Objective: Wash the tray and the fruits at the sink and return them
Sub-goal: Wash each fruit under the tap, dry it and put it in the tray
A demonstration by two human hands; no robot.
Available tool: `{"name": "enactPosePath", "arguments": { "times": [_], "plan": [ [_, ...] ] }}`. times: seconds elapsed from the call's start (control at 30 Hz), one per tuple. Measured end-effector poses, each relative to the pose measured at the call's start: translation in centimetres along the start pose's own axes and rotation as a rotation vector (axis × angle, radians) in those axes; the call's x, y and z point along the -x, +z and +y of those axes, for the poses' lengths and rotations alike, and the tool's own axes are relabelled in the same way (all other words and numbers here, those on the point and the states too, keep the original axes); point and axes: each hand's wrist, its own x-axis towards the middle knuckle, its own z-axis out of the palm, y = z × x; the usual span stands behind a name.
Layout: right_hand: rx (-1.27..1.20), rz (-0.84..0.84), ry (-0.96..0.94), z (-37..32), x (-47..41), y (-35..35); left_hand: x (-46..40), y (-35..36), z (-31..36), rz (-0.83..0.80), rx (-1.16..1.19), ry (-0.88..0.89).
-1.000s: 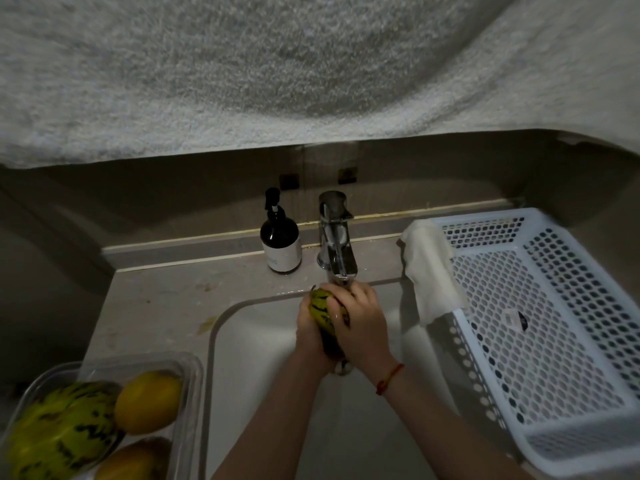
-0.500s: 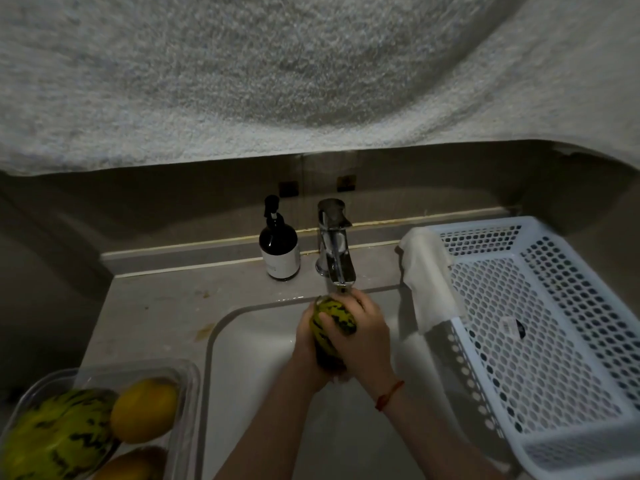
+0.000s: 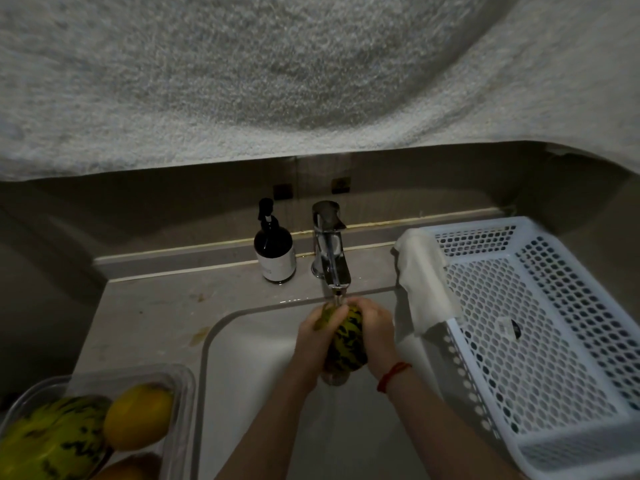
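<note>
**Striped fruit held under the tap, both hands**

Dim room. Grey stone surface [image 3: 152, 317] fills the middle left of the frame, a few brownish stains on it, low ledge along the back wall. A pale textured cloth [image 3: 277, 74] hangs across the whole upper frame. White sink [image 3: 249, 362] sunk in the surface, centre to lower centre. Chrome tap [image 3: 329, 251] behind the basin, centre; water runs from its spout. Dark pump bottle [image 3: 275, 251] with a white label stands just left of the tap. White perforated plastic basket [image 3: 540, 341] at right, a white cloth [image 3: 426, 285] draped over its left rim.

Striped fruit [image 3: 346, 341], yellow-green with dark jagged bands, oblong, is over the basin right under the spout, centre of frame. Left hand [image 3: 317, 336] grips its left side, fingers curled round the top. Right hand [image 3: 375, 332] grips the right side, fingers curled over it; red string on that wrist.

Clear plastic tray [image 3: 180, 382] in the lower left corner on the surface, holding a bigger striped melon [image 3: 52, 441] and a plain yellow fruit [image 3: 138, 415]; another orange-yellow one at the bottom edge, mostly cut off.
</note>
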Motion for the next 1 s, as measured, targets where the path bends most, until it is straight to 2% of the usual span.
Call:
{"name": "enactPosePath", "arguments": {
  "times": [0.07, 0.1, 0.2, 0.27, 0.3, 0.37, 0.47, 0.53, 0.63, 0.7, 0.77, 0.83, 0.9, 1.0],
  "plan": [
    [-0.211, -0.061, 0.320, -0.2, 0.4, -0.3, 0.2, 0.8, -0.2, 0.108, -0.167, 0.113],
    [-0.261, -0.092, 0.363, -0.1, 0.5, -0.3, 0.2, 1.1, -0.3, 0.157, -0.209, 0.129],
    [-0.280, -0.068, 0.263, 0.1, 0.9, -0.1, 0.0, 1.5, 0.2, 0.269, -0.174, 0.093],
    [-0.280, -0.008, 0.133, 0.3, 1.1, 0.1, -0.5, 1.2, 0.8, 0.331, 0.121, -0.019],
    [-0.278, 0.021, 0.077, 0.5, 1.1, 0.1, -0.5, 1.1, 1.2, 0.319, 0.339, -0.113],
    [-0.295, 0.036, 0.012, 0.7, 1.4, 0.3, -0.4, 0.9, 1.8, 0.175, 0.652, -0.305],
    [-0.315, 0.002, 0.043, 0.9, 1.3, 0.6, 0.4, 0.2, 2.1, -0.041, 0.704, -0.474],
    [-0.229, -0.011, -0.014, 0.9, 1.2, 0.6, 0.4, -0.2, 2.2, -0.113, 0.688, -0.493],
    [0.043, -0.021, -0.273, 0.8, 1.6, 0.8, 0.1, -0.4, 1.7, -0.074, 0.688, -0.465],
    [0.341, -0.040, -0.504, 1.1, 2.5, 1.0, -0.2, -0.5, 1.1, -0.036, 0.713, -0.439],
    [0.623, -0.055, -0.661, 1.4, 3.1, 0.7, 0.1, -0.8, 1.0, -0.069, 0.699, -0.447],
    [0.644, -0.066, -0.736, 1.0, 2.7, -0.2, 0.6, -0.8, 1.1, -0.147, 0.652, -0.476],
    [0.443, -0.054, -0.625, 0.5, 2.0, -0.6, 0.8, -0.5, 1.2, -0.152, 0.599, -0.418],
    [0.210, -0.064, -0.347, 0.2, 1.3, 0.1, 0.4, 0.5, 1.4, 0.051, 0.441, -0.297]
  ]
}}
